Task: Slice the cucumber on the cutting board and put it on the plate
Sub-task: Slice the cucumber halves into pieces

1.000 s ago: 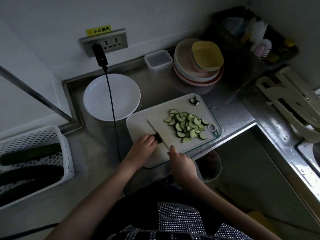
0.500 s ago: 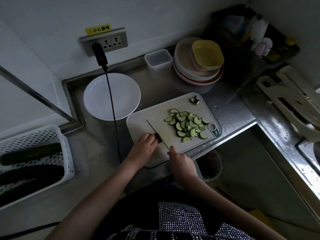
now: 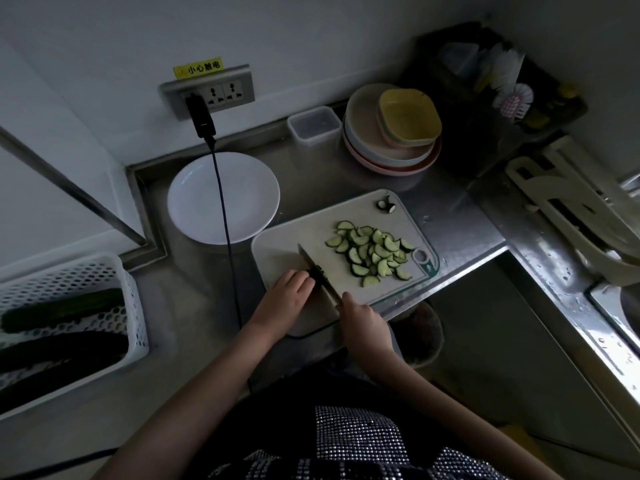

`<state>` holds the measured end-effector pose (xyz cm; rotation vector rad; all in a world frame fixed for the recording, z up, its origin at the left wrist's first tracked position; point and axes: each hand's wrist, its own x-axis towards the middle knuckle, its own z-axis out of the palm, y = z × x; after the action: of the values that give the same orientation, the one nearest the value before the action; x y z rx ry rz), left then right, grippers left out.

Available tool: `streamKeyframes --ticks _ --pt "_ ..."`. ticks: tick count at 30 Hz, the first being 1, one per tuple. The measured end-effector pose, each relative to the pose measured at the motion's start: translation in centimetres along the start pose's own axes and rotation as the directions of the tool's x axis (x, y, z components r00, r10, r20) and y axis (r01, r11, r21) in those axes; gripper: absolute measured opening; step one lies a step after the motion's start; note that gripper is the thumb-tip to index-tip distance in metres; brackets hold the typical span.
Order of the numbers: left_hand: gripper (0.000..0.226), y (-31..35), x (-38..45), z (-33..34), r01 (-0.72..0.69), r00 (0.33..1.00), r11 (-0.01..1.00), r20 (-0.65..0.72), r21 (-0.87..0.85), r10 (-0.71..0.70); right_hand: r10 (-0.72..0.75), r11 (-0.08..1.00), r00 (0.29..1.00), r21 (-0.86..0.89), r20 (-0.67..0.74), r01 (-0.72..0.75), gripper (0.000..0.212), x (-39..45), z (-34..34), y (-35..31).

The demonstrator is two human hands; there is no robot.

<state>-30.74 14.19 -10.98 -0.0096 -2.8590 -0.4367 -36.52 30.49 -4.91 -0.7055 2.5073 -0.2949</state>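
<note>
A pale cutting board [image 3: 287, 247] lies on the steel counter. On its right half sits a heap of several half-moon cucumber slices [image 3: 372, 252]. Two cucumber end bits [image 3: 386, 205] lie at the board's far corner. My right hand [image 3: 363, 322] grips the handle of a knife [image 3: 313, 268] whose blade points away over the board. My left hand [image 3: 289, 294] has curled fingers pressing a small dark cucumber piece [image 3: 320, 271] against the blade; most of that piece is hidden. An empty white plate [image 3: 223, 197] stands just left of the board's far end.
A white perforated basket [image 3: 74, 275] at the left holds whole cucumbers. A black cable [image 3: 227, 233] runs from the wall socket across the plate. Behind the board are a clear lidded box [image 3: 313, 124] and stacked plates [image 3: 391, 140]. A sink edge [image 3: 561, 282] lies at right.
Both hands and the knife stay almost where they were; the blade shifts only slightly at the cucumber piece. The slice pile has not moved.
</note>
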Motion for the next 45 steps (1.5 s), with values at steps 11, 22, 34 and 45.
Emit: streamKeyframes --ticks 11,22,34,45 --pt "0.032 0.1 0.0 -0.2 0.052 0.999 0.998 0.009 0.019 -0.052 -0.086 0.996 0.994 -0.036 -0.067 0.084 0.016 -1.2 0.2 -0.7" --pt "0.026 0.1 0.1 -0.2 0.057 0.998 0.998 -0.023 0.016 -0.057 -0.122 0.980 0.992 -0.162 -0.026 0.117 0.023 -0.9 0.2 -0.4" --pt "0.031 0.3 0.0 -0.1 0.081 0.997 0.996 -0.012 -0.026 -0.081 -0.037 0.994 0.998 -0.100 0.058 0.042 0.015 -0.2 0.3 -0.2" --pt "0.029 0.3 0.0 -0.1 0.060 0.998 0.995 0.018 0.076 -0.062 0.083 0.995 0.996 0.058 -0.031 -0.082 0.023 0.2 -0.2 0.9"
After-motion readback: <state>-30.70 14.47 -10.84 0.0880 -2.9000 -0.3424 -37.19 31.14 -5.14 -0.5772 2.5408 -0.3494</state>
